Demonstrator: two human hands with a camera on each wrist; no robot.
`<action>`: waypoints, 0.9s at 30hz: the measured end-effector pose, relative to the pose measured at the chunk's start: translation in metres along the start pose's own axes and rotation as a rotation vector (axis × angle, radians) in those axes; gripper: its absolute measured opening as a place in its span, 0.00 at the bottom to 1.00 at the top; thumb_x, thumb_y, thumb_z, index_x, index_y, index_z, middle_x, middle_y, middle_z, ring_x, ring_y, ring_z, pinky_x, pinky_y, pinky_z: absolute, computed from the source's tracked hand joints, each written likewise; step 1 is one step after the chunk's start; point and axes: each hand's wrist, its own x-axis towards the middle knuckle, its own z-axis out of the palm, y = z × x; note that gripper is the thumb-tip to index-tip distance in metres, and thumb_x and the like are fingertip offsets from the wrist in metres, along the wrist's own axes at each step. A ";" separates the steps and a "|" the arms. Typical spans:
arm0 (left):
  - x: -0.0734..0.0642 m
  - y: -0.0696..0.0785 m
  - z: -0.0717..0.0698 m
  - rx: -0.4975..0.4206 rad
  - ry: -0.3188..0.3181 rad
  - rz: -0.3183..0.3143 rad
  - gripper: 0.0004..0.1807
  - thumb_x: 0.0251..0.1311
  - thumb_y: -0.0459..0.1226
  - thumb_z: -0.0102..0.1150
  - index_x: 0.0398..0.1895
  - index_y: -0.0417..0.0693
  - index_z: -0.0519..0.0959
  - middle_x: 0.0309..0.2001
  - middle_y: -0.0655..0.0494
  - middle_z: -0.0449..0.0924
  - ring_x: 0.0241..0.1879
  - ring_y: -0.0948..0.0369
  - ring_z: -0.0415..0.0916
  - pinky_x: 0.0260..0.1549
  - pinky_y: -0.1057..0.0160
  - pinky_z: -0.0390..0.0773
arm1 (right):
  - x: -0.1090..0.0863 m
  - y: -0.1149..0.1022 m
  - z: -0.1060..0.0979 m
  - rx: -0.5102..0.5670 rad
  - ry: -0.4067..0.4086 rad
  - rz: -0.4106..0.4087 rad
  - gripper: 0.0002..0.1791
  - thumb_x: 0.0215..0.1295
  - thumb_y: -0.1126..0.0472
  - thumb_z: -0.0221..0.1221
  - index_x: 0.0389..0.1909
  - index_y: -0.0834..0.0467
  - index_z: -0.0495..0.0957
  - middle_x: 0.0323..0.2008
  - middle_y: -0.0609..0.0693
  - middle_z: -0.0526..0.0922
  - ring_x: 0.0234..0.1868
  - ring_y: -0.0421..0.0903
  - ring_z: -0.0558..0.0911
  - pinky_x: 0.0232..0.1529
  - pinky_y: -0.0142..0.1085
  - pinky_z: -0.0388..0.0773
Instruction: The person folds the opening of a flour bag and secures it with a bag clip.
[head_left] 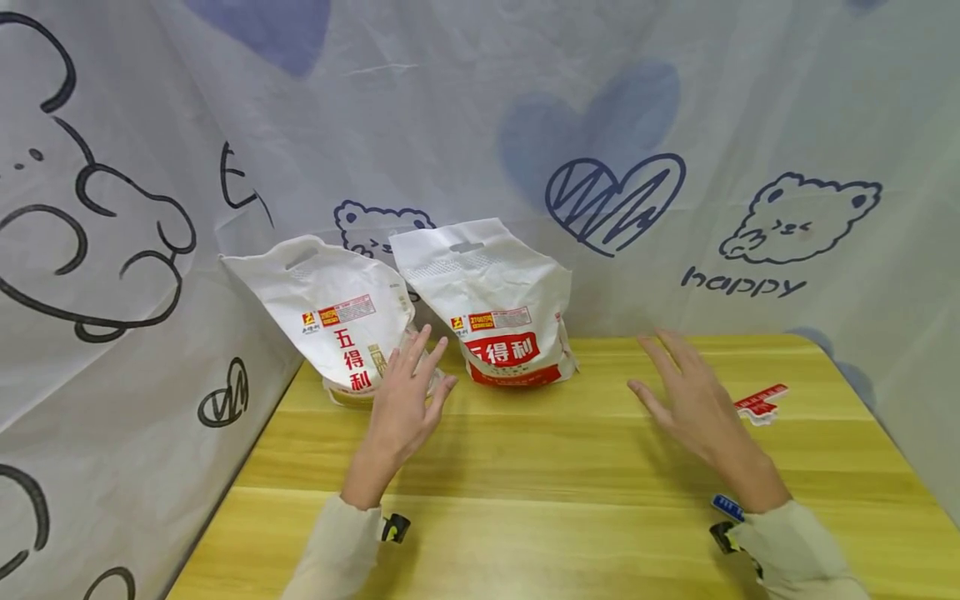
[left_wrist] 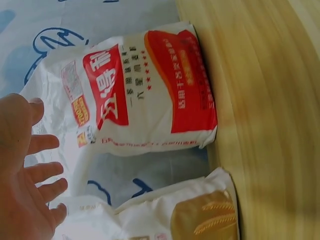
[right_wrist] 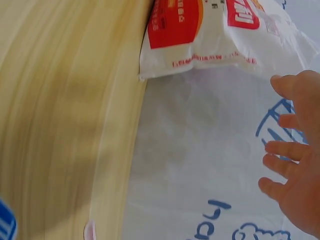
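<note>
Two white plastic flour bags with punched handle slots stand side by side at the back of the table. The left flour bag (head_left: pixel 330 312) has red characters and, in the left wrist view, a brown panel with wheat ears. The right flour bag (head_left: pixel 498 304) bears a red label and a red bottom band. My left hand (head_left: pixel 405 400) is raised with fingers spread, overlapping the left bag's lower right side in the head view. Off to the right of both bags, my right hand (head_left: pixel 693 404) hovers over the table with its fingers extended, holding nothing.
A red-and-white flat piece (head_left: pixel 761 404) lies on the wooden table (head_left: pixel 525 533) right of my right hand. A small blue piece (head_left: pixel 727 506) is by my right wrist. Printed white cloth (head_left: pixel 465 108) hangs behind and along the left side.
</note>
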 end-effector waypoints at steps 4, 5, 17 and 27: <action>0.001 0.008 0.009 -0.038 0.004 0.019 0.31 0.76 0.48 0.52 0.77 0.46 0.65 0.80 0.45 0.53 0.79 0.48 0.48 0.77 0.46 0.46 | 0.007 -0.008 0.011 0.019 0.017 -0.030 0.35 0.62 0.59 0.71 0.68 0.63 0.72 0.71 0.64 0.68 0.69 0.66 0.69 0.63 0.65 0.70; 0.002 0.009 0.011 -0.044 0.005 0.023 0.31 0.76 0.48 0.52 0.77 0.46 0.65 0.80 0.45 0.53 0.79 0.49 0.48 0.77 0.47 0.45 | 0.008 -0.010 0.014 0.024 0.017 -0.036 0.34 0.62 0.59 0.71 0.68 0.63 0.72 0.71 0.64 0.68 0.69 0.66 0.69 0.63 0.64 0.70; 0.008 0.017 0.036 -0.096 0.096 0.090 0.27 0.74 0.44 0.57 0.71 0.44 0.72 0.77 0.43 0.60 0.76 0.45 0.56 0.76 0.47 0.49 | 0.026 -0.027 0.039 0.079 0.024 -0.082 0.32 0.62 0.59 0.72 0.66 0.61 0.74 0.70 0.63 0.70 0.69 0.62 0.70 0.64 0.60 0.72; 0.013 0.018 0.051 -0.105 0.152 0.136 0.23 0.67 0.39 0.66 0.63 0.42 0.78 0.74 0.43 0.65 0.75 0.47 0.60 0.74 0.42 0.55 | 0.035 -0.034 0.057 0.101 0.004 -0.113 0.31 0.60 0.60 0.73 0.64 0.61 0.76 0.67 0.63 0.71 0.68 0.61 0.71 0.64 0.57 0.73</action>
